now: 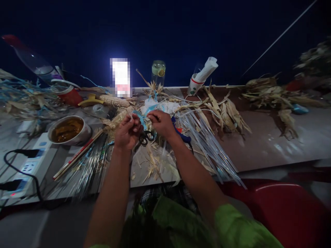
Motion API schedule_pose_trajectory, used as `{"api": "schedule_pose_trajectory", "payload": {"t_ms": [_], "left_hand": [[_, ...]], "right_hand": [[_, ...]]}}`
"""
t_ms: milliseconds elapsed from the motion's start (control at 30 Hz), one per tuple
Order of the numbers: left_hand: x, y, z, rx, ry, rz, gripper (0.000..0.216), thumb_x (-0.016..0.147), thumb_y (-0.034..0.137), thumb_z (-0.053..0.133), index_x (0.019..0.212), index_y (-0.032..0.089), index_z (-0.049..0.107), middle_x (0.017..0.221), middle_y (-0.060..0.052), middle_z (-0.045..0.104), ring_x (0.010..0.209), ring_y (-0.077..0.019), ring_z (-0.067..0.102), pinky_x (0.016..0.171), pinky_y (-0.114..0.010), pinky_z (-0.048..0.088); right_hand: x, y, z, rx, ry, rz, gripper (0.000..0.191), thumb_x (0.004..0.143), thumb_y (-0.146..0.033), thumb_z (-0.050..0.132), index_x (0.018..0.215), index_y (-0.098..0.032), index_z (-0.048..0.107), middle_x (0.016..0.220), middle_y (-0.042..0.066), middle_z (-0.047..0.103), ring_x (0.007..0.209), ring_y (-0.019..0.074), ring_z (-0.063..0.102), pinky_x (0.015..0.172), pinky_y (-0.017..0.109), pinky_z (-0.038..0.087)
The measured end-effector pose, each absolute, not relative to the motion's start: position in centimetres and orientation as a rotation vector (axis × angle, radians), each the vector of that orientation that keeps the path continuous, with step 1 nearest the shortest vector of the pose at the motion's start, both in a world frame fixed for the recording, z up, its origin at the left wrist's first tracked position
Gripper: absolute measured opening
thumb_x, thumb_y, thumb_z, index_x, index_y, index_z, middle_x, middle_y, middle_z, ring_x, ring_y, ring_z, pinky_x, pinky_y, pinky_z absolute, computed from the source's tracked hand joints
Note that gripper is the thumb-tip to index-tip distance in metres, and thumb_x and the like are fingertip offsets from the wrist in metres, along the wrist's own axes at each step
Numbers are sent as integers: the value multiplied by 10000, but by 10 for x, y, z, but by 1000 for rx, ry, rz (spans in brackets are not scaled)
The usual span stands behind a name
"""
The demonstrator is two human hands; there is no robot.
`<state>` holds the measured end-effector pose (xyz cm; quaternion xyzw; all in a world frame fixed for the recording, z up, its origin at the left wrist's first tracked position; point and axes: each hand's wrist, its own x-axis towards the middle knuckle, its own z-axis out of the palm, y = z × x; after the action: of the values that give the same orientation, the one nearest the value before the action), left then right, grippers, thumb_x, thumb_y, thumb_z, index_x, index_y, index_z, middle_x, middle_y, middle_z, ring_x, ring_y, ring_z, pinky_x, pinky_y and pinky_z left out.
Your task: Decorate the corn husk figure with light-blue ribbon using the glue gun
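Observation:
My left hand (128,131) is raised over the littered work area with its fingers curled and pinched. A pale thin bit shows at its fingertips, too small to name. Close by on the right, my right hand (163,124) has thumb and forefinger pressed together; whatever is in that pinch cannot be made out. Between and below the hands lie black-handled scissors (146,137). A blue tool (184,135) with a red part, partly hidden by my right wrist, rests beside clear plastic rods (210,144). Scraps of dry corn husk (153,162) are scattered under the hands.
Left are a bowl of brown liquid (69,130), a power strip (31,167) with plugged cables, thin wires (89,168), and a corn cob (115,101). A glowing blurred screen (121,77), a bottle (158,73) and a paper cup (194,85) stand behind. Husks (232,113) lie right.

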<state>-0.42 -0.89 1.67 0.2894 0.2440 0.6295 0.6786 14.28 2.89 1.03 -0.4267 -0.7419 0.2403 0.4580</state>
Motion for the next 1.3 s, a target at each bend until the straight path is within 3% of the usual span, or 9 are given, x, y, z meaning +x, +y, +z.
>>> {"api": "schedule_pose_trajectory", "payload": {"t_ms": [267,533,667,933,1133,1233,1300], "left_hand": [[-21,3,14,482,668,1888,118,709,152,631,805,193,575,633,46,511,471,-36,400,494,-184,376],[-25,6,8,459,644,1973,129,714,113,595,823,180,579,644,39,538,479,-51,421,512,-208,376],[-21,5,10,491,655,1927,78,758,129,570,821,167,597,648,36,522,480,-53,433,524,-216,392],[-19,4,13,606,617,1937,55,764,158,593,814,160,615,646,24,527,486,-52,435,511,-219,386],[-18,2,17,624,619,1918,66,744,192,635,799,166,610,642,30,508,479,-48,429,514,-221,393],[-20,0,19,610,622,1951,61,747,196,634,800,175,612,635,37,505,474,-46,423,515,-217,402],[-20,0,20,599,649,1946,66,748,203,637,807,184,616,635,38,514,480,-44,432,533,-215,420]], "right_hand": [[162,41,2,-1382,-1631,257,202,811,-191,440,823,-176,642,863,65,656,844,184,575,833,326,422],[176,41,11,-1540,-1473,-23,226,832,-258,446,839,-189,661,973,95,595,922,208,519,843,369,378],[148,25,17,-1363,-1915,180,295,857,-358,464,698,-189,647,797,57,606,861,189,492,844,352,344],[98,-2,0,-1018,-2547,236,173,807,-275,531,827,-189,680,908,102,604,913,237,464,799,377,367],[95,3,-6,-1068,-2397,356,114,763,-218,541,757,-188,651,924,102,599,939,258,470,807,409,376],[106,16,-2,-1142,-2000,741,84,739,-208,535,718,-180,611,831,51,602,853,187,513,811,356,395],[117,25,1,-1141,-1612,1055,90,737,-262,534,726,-178,563,729,3,576,716,131,516,715,291,415]]}}
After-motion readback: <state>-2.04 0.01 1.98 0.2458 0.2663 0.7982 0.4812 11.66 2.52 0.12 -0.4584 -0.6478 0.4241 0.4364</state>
